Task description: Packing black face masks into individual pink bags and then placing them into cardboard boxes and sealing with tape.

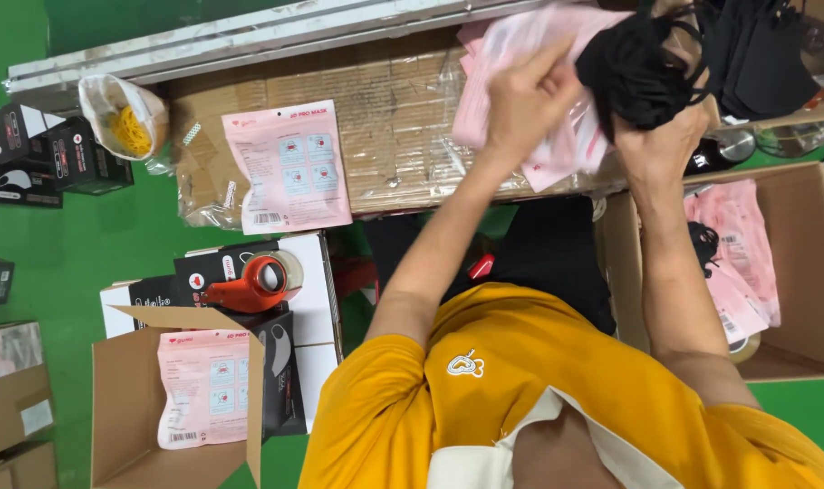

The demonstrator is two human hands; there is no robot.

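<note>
— So, what's in your hands?
— My left hand (525, 104) grips a pink pouch (557, 54); my right hand (658, 149) clutches black masks (634, 72), fingers closed, above the counter (394, 118).
— Anything nearby?
— An orange tape gun (249, 285).

We see a stack of pink pouches (557, 54) held up at the top of the view, flat plastic packets with pale, glossy faces, fanned slightly and tilted toward the left. The left hand (525, 100) grips them from the front, its fingers (548, 68) pressed across the top pouch. Just beside them, touching their right edge, a bundle of black masks (634, 72) with tangled ear loops is bunched in the right hand (661, 149) from below.
</note>
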